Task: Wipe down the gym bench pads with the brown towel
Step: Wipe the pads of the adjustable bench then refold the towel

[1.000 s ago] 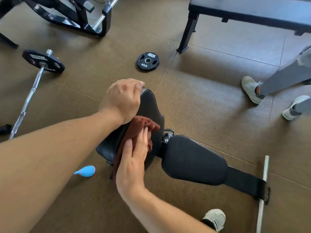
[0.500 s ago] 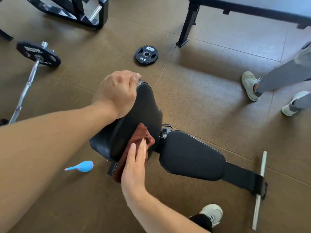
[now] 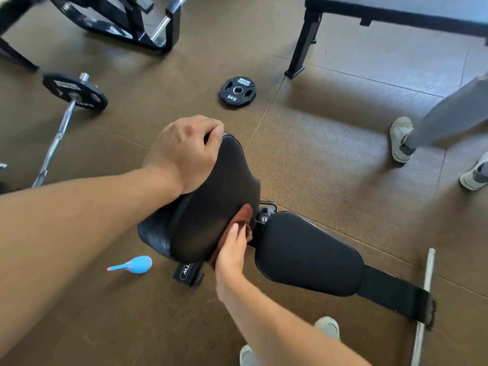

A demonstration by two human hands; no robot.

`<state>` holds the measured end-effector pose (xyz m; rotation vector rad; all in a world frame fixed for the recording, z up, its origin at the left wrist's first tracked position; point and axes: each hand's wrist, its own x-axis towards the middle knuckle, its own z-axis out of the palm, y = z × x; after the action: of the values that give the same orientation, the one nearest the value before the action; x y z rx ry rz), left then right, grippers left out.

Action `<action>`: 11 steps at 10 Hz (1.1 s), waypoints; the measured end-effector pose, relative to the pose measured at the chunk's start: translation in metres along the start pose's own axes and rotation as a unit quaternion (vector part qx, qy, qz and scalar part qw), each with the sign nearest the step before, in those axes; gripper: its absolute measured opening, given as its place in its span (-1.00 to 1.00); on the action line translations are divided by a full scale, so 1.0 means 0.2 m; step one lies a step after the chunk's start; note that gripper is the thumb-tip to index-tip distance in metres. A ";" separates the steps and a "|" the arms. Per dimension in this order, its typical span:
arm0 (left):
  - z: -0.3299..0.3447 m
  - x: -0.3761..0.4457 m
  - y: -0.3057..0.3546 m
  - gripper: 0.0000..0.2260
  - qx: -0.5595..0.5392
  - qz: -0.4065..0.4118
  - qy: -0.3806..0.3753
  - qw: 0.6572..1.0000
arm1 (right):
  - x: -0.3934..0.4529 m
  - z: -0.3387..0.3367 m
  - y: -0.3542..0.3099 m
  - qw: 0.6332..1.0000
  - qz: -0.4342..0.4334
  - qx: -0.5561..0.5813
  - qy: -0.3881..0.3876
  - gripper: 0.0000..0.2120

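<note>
Two black padded bench cushions are showing: a raised back pad (image 3: pixel 211 207) and a flat seat pad (image 3: pixel 306 254) just beside it. The left hand (image 3: pixel 184 151) is gripping the back pad's top edge, fingers curled over it. The right hand (image 3: pixel 231 253) is pressing one brown cloth towel (image 3: pixel 244 216) against the back pad's lower right side, fingers straight and close together. Two black round weight plates are lying on the brown floor: one loose (image 3: pixel 235 93), one on a steel barbell (image 3: pixel 75 91). One blue bulb-shaped squeezer (image 3: pixel 137 264) is lying near the bench.
</note>
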<state>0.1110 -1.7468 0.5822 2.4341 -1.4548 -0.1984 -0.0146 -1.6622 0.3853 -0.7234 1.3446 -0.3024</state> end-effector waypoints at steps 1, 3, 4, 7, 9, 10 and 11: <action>-0.01 0.03 0.01 -0.66 0.029 0.022 -0.044 0.998 | -0.29 0.04 -0.10 0.998 -0.057 -0.016 -0.038 -0.54; -0.03 0.11 0.06 -0.67 0.068 -0.020 -0.133 0.989 | 0.01 0.01 -0.55 0.970 -0.234 -0.046 -0.044 -0.48; -0.02 0.21 0.09 -0.65 0.107 -0.061 -0.178 0.976 | 0.31 -0.03 -0.65 0.988 -0.145 -0.046 -0.035 -0.40; -0.01 0.25 0.12 -0.64 0.100 -0.075 -0.211 0.970 | 0.46 -0.16 -0.67 0.987 -0.115 -0.065 -0.095 -0.63; -0.01 0.23 0.07 -0.41 0.044 -0.059 -0.206 0.976 | 0.32 -0.17 -0.85 0.941 -0.282 -0.049 -0.179 -0.59; -0.01 0.23 0.06 -0.40 0.040 -0.052 -0.204 0.977 | 0.41 -0.15 -0.84 0.934 -0.291 -0.091 -0.186 -0.61; -0.01 0.23 0.05 -0.41 0.045 -0.052 -0.210 0.975 | 0.61 -0.18 -0.76 0.940 -0.246 -0.165 -0.167 -0.65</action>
<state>0.1243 -1.7917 0.5890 2.6566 -1.5222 -0.7251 0.0092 -1.8593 0.3849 -1.3369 0.8830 -0.3345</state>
